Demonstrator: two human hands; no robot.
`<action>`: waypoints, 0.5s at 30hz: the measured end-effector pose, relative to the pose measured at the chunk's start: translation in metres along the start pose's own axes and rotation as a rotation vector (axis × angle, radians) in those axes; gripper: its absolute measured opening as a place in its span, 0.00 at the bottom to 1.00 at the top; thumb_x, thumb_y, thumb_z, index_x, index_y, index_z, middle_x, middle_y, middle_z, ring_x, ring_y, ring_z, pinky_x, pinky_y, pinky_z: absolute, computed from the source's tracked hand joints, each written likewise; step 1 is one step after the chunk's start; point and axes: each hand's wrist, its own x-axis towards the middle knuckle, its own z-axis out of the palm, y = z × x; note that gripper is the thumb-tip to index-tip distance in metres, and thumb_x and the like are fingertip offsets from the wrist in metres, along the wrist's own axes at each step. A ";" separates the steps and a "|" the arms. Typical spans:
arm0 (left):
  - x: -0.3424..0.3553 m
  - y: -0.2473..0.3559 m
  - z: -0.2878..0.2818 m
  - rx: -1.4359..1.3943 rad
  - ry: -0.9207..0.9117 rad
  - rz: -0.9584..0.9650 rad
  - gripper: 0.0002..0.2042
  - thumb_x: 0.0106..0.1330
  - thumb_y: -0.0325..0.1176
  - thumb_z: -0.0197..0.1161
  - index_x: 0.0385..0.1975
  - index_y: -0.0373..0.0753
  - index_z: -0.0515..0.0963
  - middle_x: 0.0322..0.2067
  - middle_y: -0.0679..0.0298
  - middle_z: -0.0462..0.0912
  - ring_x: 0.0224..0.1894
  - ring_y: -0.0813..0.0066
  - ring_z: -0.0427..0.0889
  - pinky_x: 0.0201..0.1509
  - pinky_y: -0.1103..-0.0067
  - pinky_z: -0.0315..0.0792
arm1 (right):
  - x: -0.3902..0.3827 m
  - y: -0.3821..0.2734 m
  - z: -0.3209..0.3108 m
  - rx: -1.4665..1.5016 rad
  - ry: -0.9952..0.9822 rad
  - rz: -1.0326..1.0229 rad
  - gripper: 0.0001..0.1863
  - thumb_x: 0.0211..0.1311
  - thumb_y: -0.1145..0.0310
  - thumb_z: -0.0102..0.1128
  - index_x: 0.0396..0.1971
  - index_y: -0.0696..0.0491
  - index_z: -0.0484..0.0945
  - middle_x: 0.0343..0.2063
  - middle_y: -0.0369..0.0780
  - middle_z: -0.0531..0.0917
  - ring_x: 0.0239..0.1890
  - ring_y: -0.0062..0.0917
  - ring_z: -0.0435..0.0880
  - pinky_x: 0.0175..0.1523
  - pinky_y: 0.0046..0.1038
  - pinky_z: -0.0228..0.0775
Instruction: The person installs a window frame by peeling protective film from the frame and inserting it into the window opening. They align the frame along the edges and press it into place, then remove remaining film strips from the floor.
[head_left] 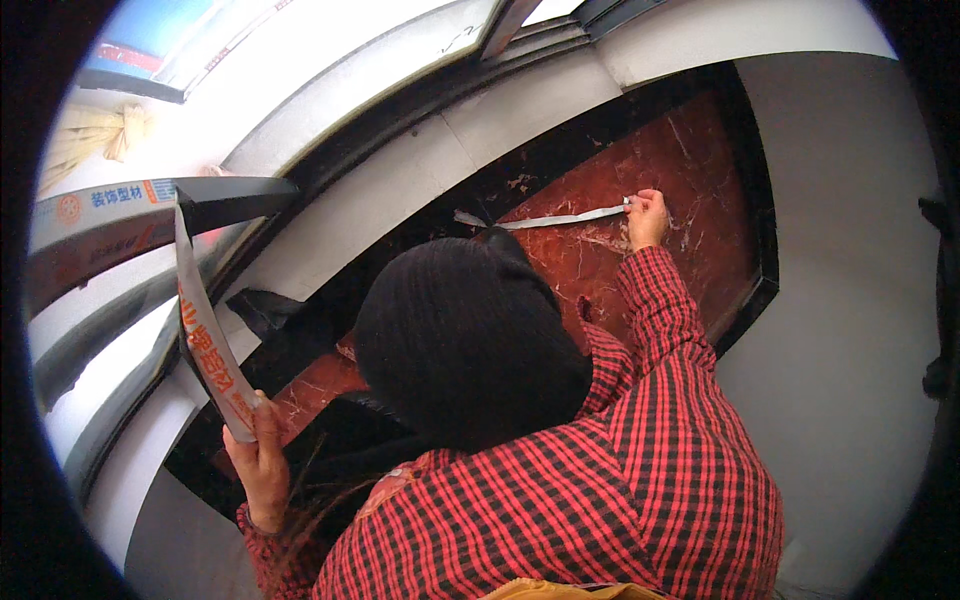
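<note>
My left hand (262,465) is closed on the lower end of a white printed strip of film (207,335). From there the strip runs up to a dark profile bar (240,197), whose side face also bears printed film. Over the red marbled panel (690,150), my right hand (648,215) pinches the end of a narrow whitish strip (565,219). That strip stretches left to the panel's black border. Between my arms, a large rounded shape in ribbed black cloth (470,340) hides part of the panel.
A dark window frame (400,125) with a pale ledge (440,160) runs across the upper left. Beyond it hangs a tied, pale yellow curtain (115,130). A grey wall (830,250) stands at the right. A dark angular piece (265,310) juts out near the left ledge.
</note>
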 end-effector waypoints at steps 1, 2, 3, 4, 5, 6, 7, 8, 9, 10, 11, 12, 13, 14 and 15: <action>0.000 0.001 0.000 -0.005 0.005 0.004 0.10 0.77 0.35 0.55 0.34 0.37 0.74 0.26 0.73 0.71 0.27 0.86 0.67 0.31 0.84 0.59 | 0.003 0.004 0.001 0.146 -0.042 0.063 0.08 0.63 0.75 0.63 0.41 0.58 0.76 0.30 0.39 0.86 0.29 0.24 0.86 0.34 0.25 0.77; 0.000 0.003 0.000 0.007 -0.005 0.018 0.09 0.77 0.35 0.55 0.36 0.36 0.74 0.26 0.73 0.71 0.27 0.86 0.67 0.31 0.85 0.59 | 0.003 0.010 0.003 0.203 -0.081 0.071 0.09 0.62 0.76 0.64 0.40 0.58 0.76 0.30 0.40 0.86 0.30 0.24 0.87 0.35 0.26 0.77; 0.001 0.006 0.000 0.014 -0.019 0.029 0.09 0.77 0.35 0.56 0.38 0.35 0.75 0.26 0.73 0.71 0.28 0.87 0.67 0.31 0.85 0.60 | 0.004 0.015 0.008 0.264 -0.137 0.079 0.10 0.61 0.76 0.65 0.40 0.59 0.76 0.30 0.41 0.86 0.31 0.25 0.87 0.35 0.26 0.77; 0.001 0.007 0.000 0.011 -0.024 0.048 0.10 0.77 0.35 0.56 0.40 0.33 0.75 0.26 0.73 0.71 0.28 0.87 0.67 0.31 0.85 0.61 | 0.002 0.022 0.014 0.353 -0.189 0.060 0.10 0.60 0.77 0.67 0.40 0.59 0.76 0.29 0.41 0.86 0.32 0.25 0.87 0.35 0.27 0.78; 0.002 0.011 0.000 0.033 -0.037 0.058 0.10 0.77 0.35 0.56 0.39 0.34 0.75 0.26 0.73 0.71 0.28 0.87 0.66 0.31 0.85 0.60 | 0.000 0.028 0.021 0.267 -0.191 0.088 0.12 0.58 0.78 0.68 0.40 0.61 0.76 0.29 0.41 0.86 0.31 0.24 0.86 0.35 0.25 0.78; 0.002 0.013 0.000 0.047 -0.040 0.075 0.10 0.77 0.36 0.55 0.38 0.34 0.75 0.26 0.73 0.71 0.27 0.86 0.66 0.31 0.85 0.60 | -0.005 0.034 0.028 0.340 -0.227 0.233 0.12 0.58 0.77 0.69 0.40 0.60 0.77 0.29 0.41 0.86 0.30 0.24 0.85 0.36 0.25 0.78; 0.003 0.017 0.000 0.060 -0.047 0.091 0.10 0.77 0.36 0.55 0.37 0.35 0.75 0.26 0.73 0.70 0.27 0.86 0.66 0.31 0.85 0.60 | -0.009 0.040 0.034 0.337 -0.252 0.240 0.12 0.57 0.77 0.69 0.40 0.60 0.77 0.29 0.41 0.86 0.30 0.23 0.85 0.36 0.24 0.78; 0.002 0.021 0.000 0.048 -0.045 0.090 0.11 0.77 0.36 0.55 0.36 0.35 0.75 0.26 0.73 0.70 0.27 0.86 0.66 0.30 0.85 0.59 | -0.014 0.045 0.040 0.299 -0.243 0.320 0.12 0.57 0.77 0.69 0.40 0.60 0.77 0.29 0.41 0.86 0.29 0.23 0.85 0.36 0.24 0.78; 0.001 0.024 0.000 0.032 -0.049 0.087 0.11 0.77 0.36 0.55 0.34 0.36 0.74 0.26 0.73 0.70 0.27 0.86 0.66 0.30 0.85 0.59 | -0.019 0.050 0.046 0.309 -0.240 0.278 0.13 0.57 0.76 0.70 0.40 0.60 0.77 0.29 0.41 0.86 0.29 0.24 0.85 0.36 0.26 0.78; 0.000 0.028 0.001 0.009 -0.057 0.072 0.12 0.77 0.36 0.55 0.33 0.36 0.74 0.26 0.73 0.70 0.27 0.86 0.66 0.30 0.85 0.59 | -0.022 0.054 0.048 0.291 -0.229 0.288 0.13 0.57 0.75 0.70 0.40 0.59 0.78 0.29 0.41 0.86 0.30 0.25 0.85 0.37 0.28 0.78; -0.002 0.030 0.001 0.013 -0.039 0.058 0.12 0.78 0.36 0.55 0.32 0.36 0.74 0.26 0.73 0.70 0.27 0.86 0.65 0.30 0.84 0.58 | -0.026 0.056 0.051 0.269 -0.222 0.335 0.13 0.57 0.74 0.70 0.40 0.58 0.78 0.29 0.41 0.86 0.30 0.26 0.85 0.37 0.30 0.79; -0.005 0.031 0.003 0.010 -0.024 0.033 0.12 0.78 0.36 0.55 0.32 0.36 0.73 0.26 0.73 0.69 0.27 0.86 0.65 0.30 0.84 0.58 | -0.029 0.058 0.051 0.149 -0.190 0.247 0.13 0.56 0.73 0.71 0.40 0.58 0.78 0.29 0.42 0.86 0.31 0.28 0.85 0.38 0.31 0.79; -0.007 0.032 0.003 -0.008 -0.006 0.016 0.12 0.78 0.36 0.54 0.31 0.37 0.73 0.26 0.73 0.69 0.27 0.86 0.65 0.30 0.84 0.58 | -0.032 0.057 0.052 0.023 -0.165 0.195 0.13 0.56 0.72 0.71 0.40 0.57 0.79 0.29 0.42 0.86 0.32 0.30 0.85 0.39 0.33 0.78; -0.008 0.030 0.005 0.018 0.017 0.005 0.12 0.78 0.36 0.54 0.31 0.37 0.73 0.26 0.73 0.69 0.27 0.86 0.65 0.30 0.84 0.57 | -0.034 0.057 0.052 -0.101 -0.108 0.129 0.14 0.56 0.71 0.72 0.40 0.56 0.79 0.29 0.42 0.86 0.32 0.32 0.86 0.40 0.34 0.78; -0.009 0.030 0.006 0.027 0.043 0.004 0.13 0.78 0.36 0.54 0.30 0.37 0.72 0.26 0.73 0.69 0.27 0.86 0.65 0.29 0.84 0.57 | -0.035 0.052 0.052 -0.173 -0.093 0.115 0.15 0.54 0.67 0.74 0.39 0.55 0.80 0.31 0.42 0.86 0.35 0.35 0.85 0.43 0.37 0.77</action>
